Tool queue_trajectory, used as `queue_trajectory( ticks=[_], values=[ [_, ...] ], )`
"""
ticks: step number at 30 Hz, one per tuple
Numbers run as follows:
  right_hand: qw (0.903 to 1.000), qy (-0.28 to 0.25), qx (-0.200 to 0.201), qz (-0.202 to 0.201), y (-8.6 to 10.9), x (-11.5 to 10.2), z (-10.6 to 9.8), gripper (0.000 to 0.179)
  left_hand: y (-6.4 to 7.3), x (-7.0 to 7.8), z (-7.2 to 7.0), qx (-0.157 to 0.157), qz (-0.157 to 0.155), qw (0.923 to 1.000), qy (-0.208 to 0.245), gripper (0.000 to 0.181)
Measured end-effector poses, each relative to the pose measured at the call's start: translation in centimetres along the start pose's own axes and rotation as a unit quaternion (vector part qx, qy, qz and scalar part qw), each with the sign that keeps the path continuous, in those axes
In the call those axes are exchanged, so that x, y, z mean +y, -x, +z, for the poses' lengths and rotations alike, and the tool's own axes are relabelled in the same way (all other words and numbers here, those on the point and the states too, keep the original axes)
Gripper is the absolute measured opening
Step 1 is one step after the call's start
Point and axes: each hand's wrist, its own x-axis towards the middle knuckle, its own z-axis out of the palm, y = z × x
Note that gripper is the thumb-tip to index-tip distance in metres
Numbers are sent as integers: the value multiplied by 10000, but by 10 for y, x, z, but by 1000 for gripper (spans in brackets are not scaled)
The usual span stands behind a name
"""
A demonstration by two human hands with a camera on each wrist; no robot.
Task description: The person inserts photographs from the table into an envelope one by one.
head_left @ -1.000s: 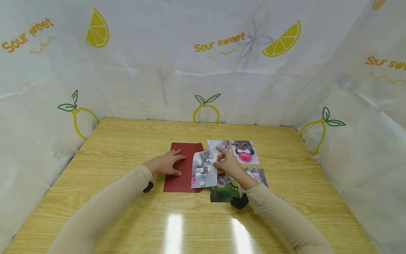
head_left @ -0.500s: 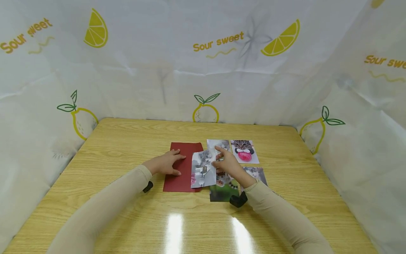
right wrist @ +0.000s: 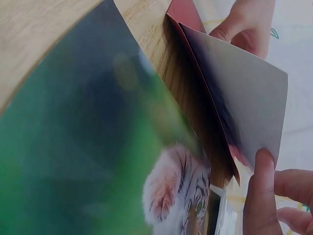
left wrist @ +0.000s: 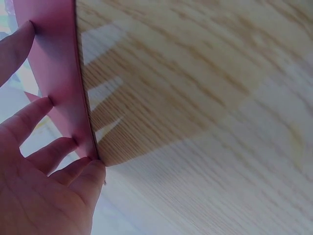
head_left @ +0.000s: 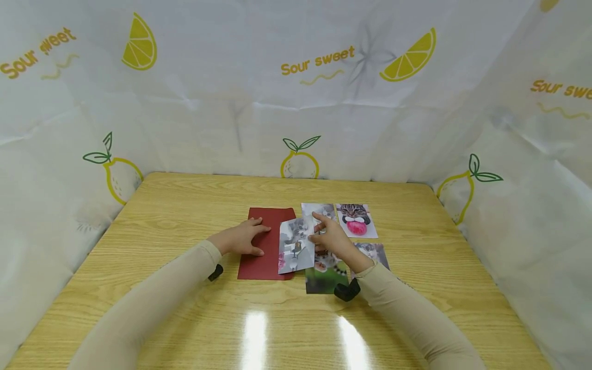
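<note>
A flat red envelope (head_left: 259, 268) lies on the table. My left hand (head_left: 241, 238) rests on its left part with fingers spread; in the left wrist view the fingertips (left wrist: 49, 101) press the red surface (left wrist: 58, 63). A photo card of a grey kitten (head_left: 296, 259) is held tilted by my right hand (head_left: 334, 239), thumb and fingers pinching its right edge. That card's left side overlaps the envelope's right part. The right wrist view shows its pale back (right wrist: 244, 88) rising from the red edge (right wrist: 208, 83); whether it is tucked inside, I cannot tell.
Under and beside my right hand lie a tiger cub photo on green (head_left: 326, 281), a pale grey photo (head_left: 319, 208), a cat photo with a pink ball (head_left: 357, 224) and a partly covered kitten photo (head_left: 375, 253). A lemon-printed white curtain (head_left: 231, 139) surrounds the wooden table (head_left: 185, 205).
The kitten card in my right hand has shifted very slightly left over the envelope and tilted a little. My left hand stays in place.
</note>
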Motion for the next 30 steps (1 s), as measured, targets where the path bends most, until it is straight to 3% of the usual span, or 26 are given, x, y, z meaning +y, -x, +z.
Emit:
queue_trajectory(
  ticks=[13,30],
  values=[
    [9992,-362,-151,27,-2,6,-2,78,0,-1,1,11,0,10000,-7,72],
    [9995,-84,-167,235,-2,3,2,76,1,-1,0,20,-12,10000,-35,72]
  ],
)
